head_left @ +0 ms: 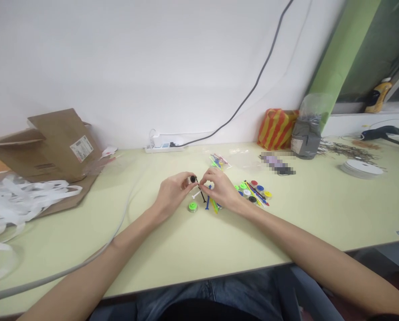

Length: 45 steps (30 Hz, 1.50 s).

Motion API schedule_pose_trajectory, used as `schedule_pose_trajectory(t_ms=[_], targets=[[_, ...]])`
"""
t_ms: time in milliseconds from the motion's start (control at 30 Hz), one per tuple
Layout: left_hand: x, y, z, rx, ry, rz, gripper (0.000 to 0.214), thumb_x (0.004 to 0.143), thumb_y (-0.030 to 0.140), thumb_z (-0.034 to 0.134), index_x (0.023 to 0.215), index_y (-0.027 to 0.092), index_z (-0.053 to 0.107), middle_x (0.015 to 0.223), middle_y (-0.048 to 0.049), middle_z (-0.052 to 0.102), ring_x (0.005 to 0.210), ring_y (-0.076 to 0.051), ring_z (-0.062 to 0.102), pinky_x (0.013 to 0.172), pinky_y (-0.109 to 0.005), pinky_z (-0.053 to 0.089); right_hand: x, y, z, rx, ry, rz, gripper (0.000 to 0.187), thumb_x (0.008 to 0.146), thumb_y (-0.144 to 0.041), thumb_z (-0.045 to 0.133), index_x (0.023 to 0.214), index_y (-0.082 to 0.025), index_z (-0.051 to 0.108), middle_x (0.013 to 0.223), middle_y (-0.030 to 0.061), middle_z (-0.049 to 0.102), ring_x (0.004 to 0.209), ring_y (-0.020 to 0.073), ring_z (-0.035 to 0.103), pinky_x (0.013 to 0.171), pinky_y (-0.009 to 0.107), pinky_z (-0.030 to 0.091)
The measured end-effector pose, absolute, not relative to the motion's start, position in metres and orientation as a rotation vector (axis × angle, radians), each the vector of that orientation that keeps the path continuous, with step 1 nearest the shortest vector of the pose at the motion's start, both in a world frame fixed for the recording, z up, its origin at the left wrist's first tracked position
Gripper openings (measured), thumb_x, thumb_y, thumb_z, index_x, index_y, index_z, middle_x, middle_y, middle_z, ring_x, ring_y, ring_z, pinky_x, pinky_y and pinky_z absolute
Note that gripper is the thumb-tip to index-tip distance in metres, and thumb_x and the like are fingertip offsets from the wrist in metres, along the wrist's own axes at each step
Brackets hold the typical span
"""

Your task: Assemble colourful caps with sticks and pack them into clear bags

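Note:
My left hand (171, 192) is closed, its thumb and fingers pinching a small clear round piece with a black cap (193, 179). Right beside it, the fingertips of my right hand (222, 188) are pressed together on a thin black plastic stick (202, 195), close to the black cap; whether the two touch I cannot tell. Below the hands a green-capped clear round piece (193, 206) stands on the table. Under my right hand lie a white stick (196, 195), a blue stick (207, 203) and a yellow-green stick (214, 206), partly hidden by it.
Several coloured caps and sticks (253, 191) lie right of my hands, and a bag of sticks (219, 161) behind. A cardboard box (59, 147) and white strapping (28, 200) occupy the left. A grey cable (122, 218) crosses near my left forearm. At the back stands a power strip (164, 149).

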State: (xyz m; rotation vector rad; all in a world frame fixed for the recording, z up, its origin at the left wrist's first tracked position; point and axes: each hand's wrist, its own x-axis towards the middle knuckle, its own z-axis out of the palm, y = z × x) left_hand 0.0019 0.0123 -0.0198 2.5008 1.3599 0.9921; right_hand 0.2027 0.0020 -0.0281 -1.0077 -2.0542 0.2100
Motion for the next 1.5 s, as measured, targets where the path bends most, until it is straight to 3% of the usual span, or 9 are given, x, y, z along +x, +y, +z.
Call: schedule_pose_trajectory(t_ms=[267, 367, 533, 667, 800, 967, 1100, 1367, 1500], targets=[[0.002, 0.01, -0.018, 2.478, 1.389, 0.978, 0.03, 0.093, 0.047, 0.06, 0.11, 0.024, 0.069, 0.075, 0.0023, 0.068, 0.066, -0.014, 0.06, 0.065, -0.026, 0.043, 0.202, 0.001, -0.03, -1.008, -1.945, 0.354, 0.009, 0.086, -0.014, 0.064, 0.079, -0.019, 0.067, 0.065, -0.003, 0.054, 0.063, 0.013, 0.051, 0.064, 0.027, 0.038], [0.003, 0.01, -0.017, 2.472, 1.406, 0.981, 0.03, 0.093, 0.047, 0.06, 0.109, 0.023, 0.069, 0.076, 0.0015, 0.068, 0.067, -0.015, 0.061, 0.065, -0.026, 0.043, 0.202, 0.002, -0.031, -1.009, -1.921, 0.346, 0.008, 0.086, -0.015, 0.063, 0.08, -0.019, 0.067, 0.064, -0.0034, 0.052, 0.061, 0.013, 0.049, 0.063, 0.027, 0.038], [0.005, 0.009, -0.017, 2.505, 1.414, 0.955, 0.025, 0.093, 0.039, 0.059, 0.108, 0.023, 0.068, 0.077, 0.0005, 0.071, 0.067, -0.016, 0.063, 0.064, -0.026, 0.043, 0.207, 0.001, -0.025, -0.911, -1.885, 0.145, 0.007, 0.087, -0.016, 0.061, 0.082, -0.02, 0.063, 0.092, 0.0054, 0.06, 0.092, 0.0212, 0.058, 0.084, 0.035, 0.046], [0.008, 0.005, -0.016, 2.442, 1.332, 0.979, 0.024, 0.092, 0.035, 0.057, 0.11, 0.022, 0.067, 0.075, -0.0003, 0.071, 0.065, -0.016, 0.063, 0.066, -0.027, 0.045, 0.211, -0.002, -0.02, -0.831, -1.902, 0.095, 0.01, 0.089, -0.012, 0.056, 0.087, -0.022, 0.058, 0.118, 0.0089, 0.064, 0.115, 0.0253, 0.056, 0.102, 0.045, 0.042], [0.01, 0.001, -0.016, 2.372, 1.26, 1.014, 0.024, 0.091, 0.034, 0.058, 0.11, 0.023, 0.068, 0.079, -0.0003, 0.073, 0.065, -0.015, 0.064, 0.067, -0.027, 0.048, 0.21, -0.006, -0.018, -0.815, -1.914, 0.074, 0.013, 0.094, -0.011, 0.049, 0.096, -0.024, 0.054, 0.118, 0.0075, 0.068, 0.126, 0.0258, 0.051, 0.106, 0.048, 0.039], [0.012, 0.0, -0.017, 2.352, 1.238, 1.017, 0.024, 0.09, 0.033, 0.059, 0.111, 0.025, 0.068, 0.082, 0.0007, 0.074, 0.067, -0.015, 0.066, 0.068, -0.027, 0.05, 0.207, -0.008, -0.017, -0.889, -1.925, 0.038, 0.01, 0.1, -0.016, 0.042, 0.096, -0.022, 0.049, 0.099, 0.0097, 0.064, 0.103, 0.0259, 0.054, 0.091, 0.043, 0.044], [0.012, 0.0, -0.017, 2.308, 1.213, 1.01, 0.025, 0.089, 0.034, 0.062, 0.111, 0.023, 0.068, 0.082, 0.0005, 0.074, 0.067, -0.016, 0.066, 0.065, -0.027, 0.05, 0.207, -0.01, -0.016, -0.923, -1.929, 0.094, 0.012, 0.099, -0.017, 0.042, 0.088, -0.022, 0.045, 0.085, 0.006, 0.057, 0.082, 0.0228, 0.049, 0.076, 0.037, 0.041], [0.013, -0.001, -0.015, 2.112, 1.115, 1.07, 0.023, 0.086, 0.034, 0.067, 0.104, 0.02, 0.069, 0.086, -0.0035, 0.076, 0.079, -0.02, 0.073, 0.068, -0.028, 0.055, 0.206, -0.014, -0.016, -0.801, -1.793, 0.663, 0.014, 0.096, -0.03, 0.055, 0.086, -0.02, 0.054, 0.066, -0.0028, 0.053, 0.062, 0.0141, 0.052, 0.063, 0.028, 0.041], [0.014, -0.001, -0.016, 2.007, 1.054, 1.089, 0.029, 0.085, 0.038, 0.07, 0.105, 0.018, 0.068, 0.078, -0.0024, 0.072, 0.066, -0.017, 0.07, 0.063, -0.028, 0.056, 0.205, -0.011, -0.019, -0.795, -1.711, 0.729, 0.006, 0.093, -0.026, 0.058, 0.093, -0.02, 0.059, 0.07, -0.0012, 0.063, 0.068, 0.015, 0.061, 0.067, 0.028, 0.046]])
